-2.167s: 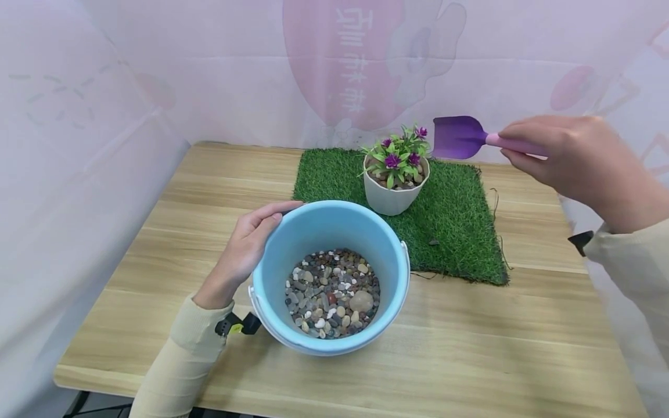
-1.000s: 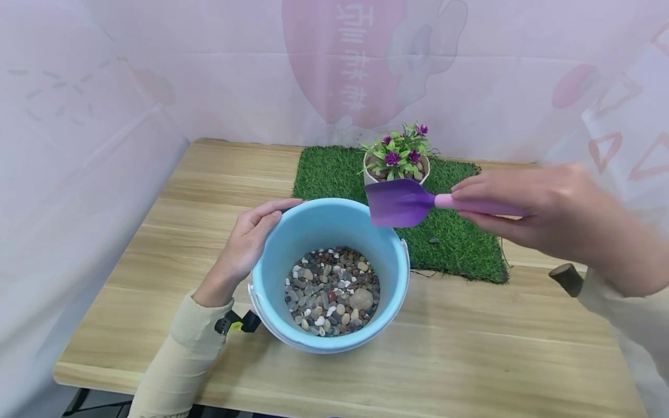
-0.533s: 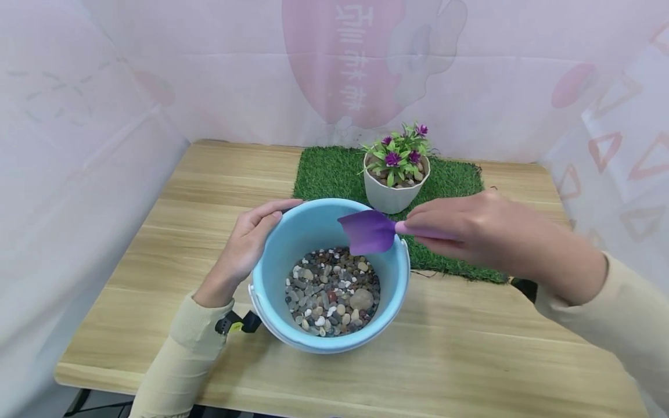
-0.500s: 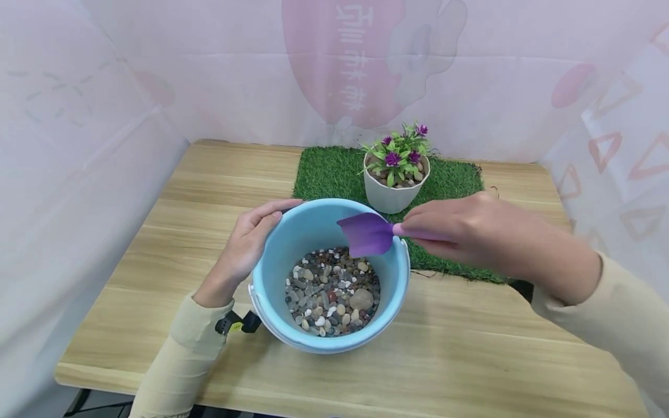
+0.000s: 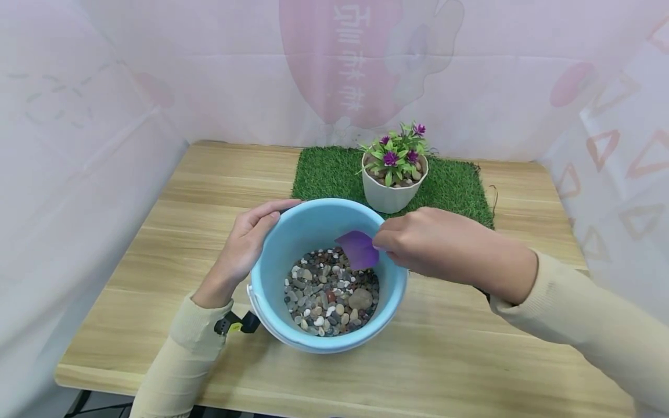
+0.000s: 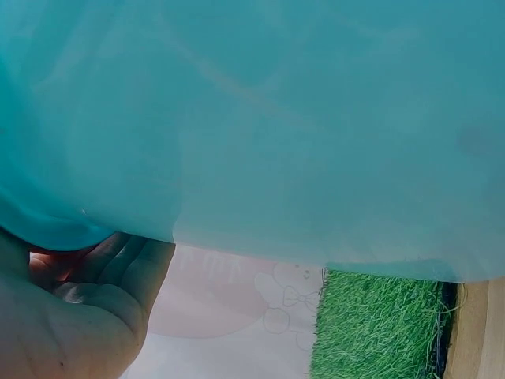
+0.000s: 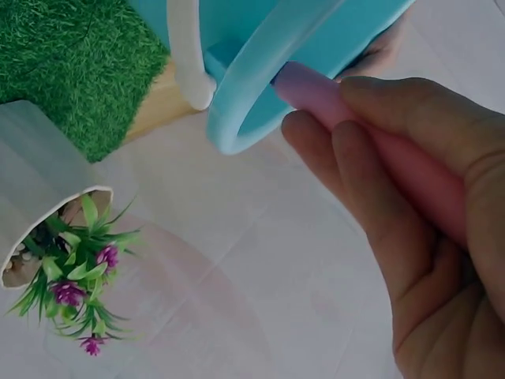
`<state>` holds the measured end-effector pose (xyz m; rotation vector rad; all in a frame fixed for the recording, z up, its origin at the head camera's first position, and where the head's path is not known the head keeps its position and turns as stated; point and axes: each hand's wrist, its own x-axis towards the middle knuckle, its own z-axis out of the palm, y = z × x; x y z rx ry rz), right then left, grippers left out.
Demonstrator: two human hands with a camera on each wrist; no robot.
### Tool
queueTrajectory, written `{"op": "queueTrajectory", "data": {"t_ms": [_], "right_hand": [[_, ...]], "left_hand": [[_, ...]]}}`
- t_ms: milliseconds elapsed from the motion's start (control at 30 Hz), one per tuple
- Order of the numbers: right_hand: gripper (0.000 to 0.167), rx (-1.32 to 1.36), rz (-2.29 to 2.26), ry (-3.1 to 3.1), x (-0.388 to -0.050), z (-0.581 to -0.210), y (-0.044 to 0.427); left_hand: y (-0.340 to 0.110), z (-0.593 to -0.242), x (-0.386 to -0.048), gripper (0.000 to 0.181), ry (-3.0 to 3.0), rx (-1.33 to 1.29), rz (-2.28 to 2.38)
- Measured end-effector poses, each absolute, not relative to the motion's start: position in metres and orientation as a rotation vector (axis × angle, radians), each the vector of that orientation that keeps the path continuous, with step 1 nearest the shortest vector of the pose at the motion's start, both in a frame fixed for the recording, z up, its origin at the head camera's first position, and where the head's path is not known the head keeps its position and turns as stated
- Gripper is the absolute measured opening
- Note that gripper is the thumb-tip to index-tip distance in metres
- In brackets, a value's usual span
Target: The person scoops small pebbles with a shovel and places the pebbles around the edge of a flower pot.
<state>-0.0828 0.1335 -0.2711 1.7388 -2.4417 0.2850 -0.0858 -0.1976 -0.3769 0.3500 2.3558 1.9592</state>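
A light blue bucket point(image 5: 326, 212) stands on the table, with mixed pebbles point(image 5: 329, 296) covering its bottom. My left hand point(image 5: 243, 247) grips the bucket's far left rim, thumb on the near side; in the left wrist view its fingers point(image 6: 138, 272) are bent at the rim. Over the right rim, my right hand point(image 5: 434, 241) holds a small shovel by its pink handle point(image 7: 418, 178). The shovel's purple blade point(image 5: 359, 251) slants down inside the bucket, just above or at the pebbles; contact cannot be told. In the head view the hand hides the handle.
Behind the bucket, a white pot point(image 5: 388, 194) with purple-flowered greenery point(image 5: 397, 154) stands on a green turf mat point(image 5: 324, 171). The wooden table point(image 5: 486, 348) reaches back to a pale printed curtain point(image 5: 235, 87). A white bail point(image 7: 185, 47) hangs on the bucket.
My right hand has brought the shovel left and down, from beside the potted plant over the rim into the bucket. My left hand and the bucket have stayed in place.
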Motion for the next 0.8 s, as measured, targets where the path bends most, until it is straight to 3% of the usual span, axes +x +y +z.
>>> {"op": "queueTrajectory", "data": {"t_ms": [467,800], "right_hand": [[0.010,1.707,0.024,-2.663,-0.076,-0.276,0.107],[0.022,1.689,0.036,-2.720,-0.081,-0.288,0.095]], "left_hand": [[-0.198,-0.377,-0.086,0.041,2.370,0.363,1.965],[-0.198,-0.377,-0.086,0.040,2.365,0.372,1.968]]}}
